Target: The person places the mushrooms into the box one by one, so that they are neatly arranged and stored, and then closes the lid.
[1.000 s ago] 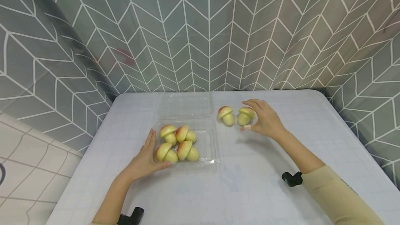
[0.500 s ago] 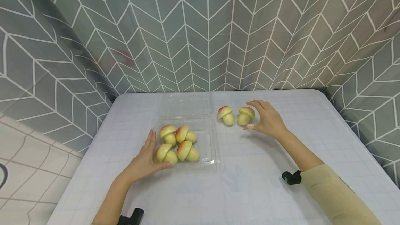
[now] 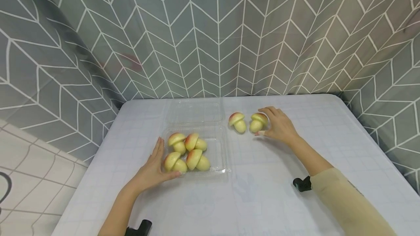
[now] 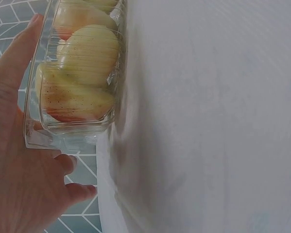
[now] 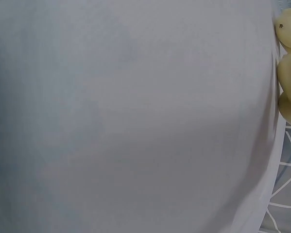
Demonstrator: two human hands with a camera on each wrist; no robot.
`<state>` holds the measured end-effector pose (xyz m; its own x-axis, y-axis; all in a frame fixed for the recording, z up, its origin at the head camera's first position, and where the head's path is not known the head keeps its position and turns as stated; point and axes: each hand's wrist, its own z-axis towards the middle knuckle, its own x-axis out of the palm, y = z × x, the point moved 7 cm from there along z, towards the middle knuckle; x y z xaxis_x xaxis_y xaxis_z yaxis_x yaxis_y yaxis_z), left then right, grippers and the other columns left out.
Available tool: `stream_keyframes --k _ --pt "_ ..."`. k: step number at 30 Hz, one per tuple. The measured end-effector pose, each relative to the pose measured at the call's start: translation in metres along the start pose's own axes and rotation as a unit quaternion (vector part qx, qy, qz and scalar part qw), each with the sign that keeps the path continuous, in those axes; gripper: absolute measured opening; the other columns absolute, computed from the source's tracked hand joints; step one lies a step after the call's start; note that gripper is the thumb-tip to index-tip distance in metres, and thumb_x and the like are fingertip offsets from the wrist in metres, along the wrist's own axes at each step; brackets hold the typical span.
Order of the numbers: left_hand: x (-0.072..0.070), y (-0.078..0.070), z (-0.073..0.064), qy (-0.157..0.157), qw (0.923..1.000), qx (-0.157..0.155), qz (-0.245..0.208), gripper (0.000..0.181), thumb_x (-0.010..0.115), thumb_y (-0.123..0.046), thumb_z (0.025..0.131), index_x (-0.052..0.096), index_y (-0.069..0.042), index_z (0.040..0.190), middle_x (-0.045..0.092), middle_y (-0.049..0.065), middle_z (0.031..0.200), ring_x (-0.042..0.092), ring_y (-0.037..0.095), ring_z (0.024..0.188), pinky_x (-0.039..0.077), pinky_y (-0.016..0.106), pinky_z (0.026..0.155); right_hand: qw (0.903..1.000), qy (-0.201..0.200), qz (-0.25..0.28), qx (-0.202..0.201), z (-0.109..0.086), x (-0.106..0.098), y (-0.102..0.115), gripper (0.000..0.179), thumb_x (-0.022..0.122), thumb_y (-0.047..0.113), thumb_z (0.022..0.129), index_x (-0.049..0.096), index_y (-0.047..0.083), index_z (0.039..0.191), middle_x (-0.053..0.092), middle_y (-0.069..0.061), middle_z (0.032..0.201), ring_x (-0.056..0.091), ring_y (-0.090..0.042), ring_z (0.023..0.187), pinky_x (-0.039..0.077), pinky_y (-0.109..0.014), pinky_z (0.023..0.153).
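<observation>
Mushroom (image 3: pixel 257 124) between right thumb (image 3: pixel 265 133) and fingers (image 3: pixel 271 111)

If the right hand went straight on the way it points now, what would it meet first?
The right hand would likely meet the nearer mushroom-shaped piece, which sits right at its opening; whether they already touch is hard to tell.

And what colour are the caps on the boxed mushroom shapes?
The caps are pale yellow blushed with red, clearest in the head view.

Four red-blushed yellow mushroom shapes (image 3: pixel 194 158) lie in an open clear container (image 3: pixel 217 152), two others (image 3: pixel 240 125) near it.
</observation>
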<state>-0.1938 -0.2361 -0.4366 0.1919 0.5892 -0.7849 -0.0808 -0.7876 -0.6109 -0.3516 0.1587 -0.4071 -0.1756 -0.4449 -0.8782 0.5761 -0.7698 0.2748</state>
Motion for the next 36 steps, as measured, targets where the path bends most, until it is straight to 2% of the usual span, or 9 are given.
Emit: stream_keyframes --k 5,10,23,31,36 --pt "0.001 0.000 0.000 0.000 1.0000 -0.001 -0.001 0.127 0.073 -0.061 0.075 -0.009 -0.002 0.152 -0.014 0.015 0.159 0.003 0.046 0.142 0.020 0.069 0.104 0.9993 0.025 -0.012 0.024 0.001 0.008 -0.003 0.084 0.088 0.048 0.062 0.055 0.008 0.128 0.053 -0.013 0.124 0.053 -0.038 0.100 0.047 -0.052 0.080" --pt "0.001 0.000 0.000 0.000 1.0000 -0.001 -0.002 0.127 0.073 -0.061 0.075 -0.010 -0.002 0.152 -0.014 0.015 0.159 0.004 0.046 0.142 0.020 0.069 0.104 0.9979 0.049 -0.013 0.040 0.003 0.015 0.000 0.076 0.085 0.045 0.068 0.054 0.009 0.128 0.053 -0.015 0.123 0.053 -0.038 0.102 0.046 -0.053 0.082" --pt "0.000 0.002 0.002 -0.006 0.9999 0.007 0.005 0.128 0.072 -0.063 0.074 -0.009 -0.002 0.152 -0.015 0.013 0.159 0.003 0.044 0.143 0.021 0.067 0.105 0.9972 0.065 -0.007 0.037 -0.006 0.017 0.019 0.078 0.086 0.038 0.066 0.051 0.003 0.126 0.056 -0.015 0.116 0.056 -0.034 0.098 0.046 -0.050 0.079" --pt "0.000 0.002 0.001 -0.003 1.0000 0.004 0.003 0.128 0.072 -0.064 0.074 -0.010 -0.002 0.152 -0.015 0.013 0.159 0.004 0.047 0.142 0.020 0.069 0.104 0.9973 0.071 -0.004 0.017 -0.016 0.017 0.029 0.077 0.084 0.032 0.061 0.051 0.002 0.123 0.055 -0.015 0.114 0.056 -0.032 0.097 0.046 -0.049 0.081" --pt "0.001 0.001 0.000 -0.001 1.0000 0.004 -0.002 0.128 0.072 -0.062 0.074 -0.009 -0.001 0.152 -0.015 0.013 0.159 0.003 0.046 0.142 0.020 0.068 0.104 0.9981 0.061 -0.010 0.003 -0.019 0.014 0.032 0.077 0.084 0.031 0.059 0.052 0.003 0.123 0.057 -0.014 0.113 0.058 -0.032 0.096 0.046 -0.049 0.081"
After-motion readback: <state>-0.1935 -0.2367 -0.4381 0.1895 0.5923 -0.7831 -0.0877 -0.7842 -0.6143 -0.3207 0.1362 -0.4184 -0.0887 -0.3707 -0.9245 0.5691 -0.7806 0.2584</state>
